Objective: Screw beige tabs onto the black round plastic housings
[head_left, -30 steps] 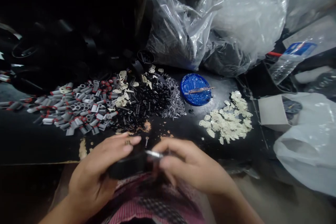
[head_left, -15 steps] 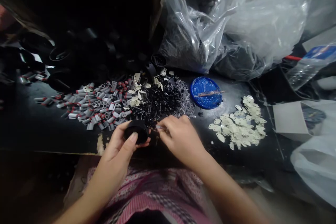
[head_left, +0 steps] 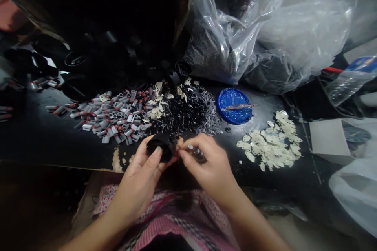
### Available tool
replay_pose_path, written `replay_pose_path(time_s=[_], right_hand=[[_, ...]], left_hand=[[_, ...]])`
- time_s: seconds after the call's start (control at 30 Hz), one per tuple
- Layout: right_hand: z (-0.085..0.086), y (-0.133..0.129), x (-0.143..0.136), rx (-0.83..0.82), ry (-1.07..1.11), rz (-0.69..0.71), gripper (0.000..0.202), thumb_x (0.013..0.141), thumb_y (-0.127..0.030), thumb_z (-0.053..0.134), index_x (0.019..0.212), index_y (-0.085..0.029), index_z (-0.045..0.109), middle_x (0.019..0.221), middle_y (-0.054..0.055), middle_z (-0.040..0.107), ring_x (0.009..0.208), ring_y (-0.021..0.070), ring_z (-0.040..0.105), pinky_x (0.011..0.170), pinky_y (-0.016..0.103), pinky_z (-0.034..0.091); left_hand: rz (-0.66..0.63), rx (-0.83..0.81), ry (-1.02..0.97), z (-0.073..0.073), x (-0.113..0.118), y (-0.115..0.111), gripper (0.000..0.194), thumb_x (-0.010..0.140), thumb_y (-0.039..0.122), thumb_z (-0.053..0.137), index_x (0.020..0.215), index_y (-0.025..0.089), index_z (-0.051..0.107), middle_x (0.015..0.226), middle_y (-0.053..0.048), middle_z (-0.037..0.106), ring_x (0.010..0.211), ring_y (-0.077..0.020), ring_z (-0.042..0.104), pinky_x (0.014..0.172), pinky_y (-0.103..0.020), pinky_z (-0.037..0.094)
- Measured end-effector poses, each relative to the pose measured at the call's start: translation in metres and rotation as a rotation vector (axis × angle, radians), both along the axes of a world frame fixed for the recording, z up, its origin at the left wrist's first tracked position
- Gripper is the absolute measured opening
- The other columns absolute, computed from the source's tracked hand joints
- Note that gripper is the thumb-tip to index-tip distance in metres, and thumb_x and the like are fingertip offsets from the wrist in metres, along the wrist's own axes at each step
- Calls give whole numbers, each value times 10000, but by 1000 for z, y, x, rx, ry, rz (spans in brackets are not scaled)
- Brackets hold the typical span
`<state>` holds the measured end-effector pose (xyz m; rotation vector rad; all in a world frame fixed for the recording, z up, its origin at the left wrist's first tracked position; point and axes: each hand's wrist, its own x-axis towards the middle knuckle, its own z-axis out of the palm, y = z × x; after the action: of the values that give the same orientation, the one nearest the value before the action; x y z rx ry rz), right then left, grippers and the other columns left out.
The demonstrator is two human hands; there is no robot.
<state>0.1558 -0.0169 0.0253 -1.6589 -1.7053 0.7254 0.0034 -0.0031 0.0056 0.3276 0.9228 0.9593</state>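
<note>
My left hand (head_left: 144,170) is closed around a round black plastic housing (head_left: 161,147), thumb over its rim and open side tilted up. Close against the housing's right side, my right hand (head_left: 209,162) is pinched, with a small grey-and-black part (head_left: 196,151) showing between its curled fingers. What its fingertips touch is too small to make out. Just beyond the hands lie a pile of small black parts and springs (head_left: 176,115), a heap of thin grey pieces (head_left: 207,113) and many grey cylinders with red ends (head_left: 113,115).
A blue lid (head_left: 232,100) of glossy paste bears a stick (head_left: 240,106). Flat cream-coloured plates (head_left: 269,145) are heaped to the right. Clear plastic bags (head_left: 224,51), a white box (head_left: 326,137) and a plastic bottle (head_left: 347,80) stand behind and right. A dark box (head_left: 97,0) overhangs the back left.
My right hand has drawn back from the pile's edge to the housing, and the grey-and-black part now shows in its fingers. The view has shifted slightly; my left hand keeps the housing.
</note>
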Motion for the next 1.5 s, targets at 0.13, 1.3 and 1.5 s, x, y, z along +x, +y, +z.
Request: replay_pose_path(time_s=[0.13,1.3,1.5], right_hand=[[5,2,-1,14,65,30,55,847,-166,599,821,-214,607,799,0,631,765,154,576,719,312,420],[-3,89,-32,98,-479,196,114,900,-211,538,896,-180,648,893,46,671,797,202,609,775,366,352],[5,56,-16,-187,180,32,89,856,-251,587,800,-196,629,751,-11,668,697,137,600,635,253,431]], left_hand=[[-20,44,14,-2,-2,2,151,865,285,635,1006,299,687,1023,23,733,973,-151,673,838,-231,557],[169,40,36,-5,-28,7,213,919,284,553,1109,255,643,1210,-21,675,1154,-211,605,1042,-379,445],[123,56,-95,0,-21,11,227,926,286,537,1115,252,658,1192,-39,700,1137,-209,620,1022,-366,461]])
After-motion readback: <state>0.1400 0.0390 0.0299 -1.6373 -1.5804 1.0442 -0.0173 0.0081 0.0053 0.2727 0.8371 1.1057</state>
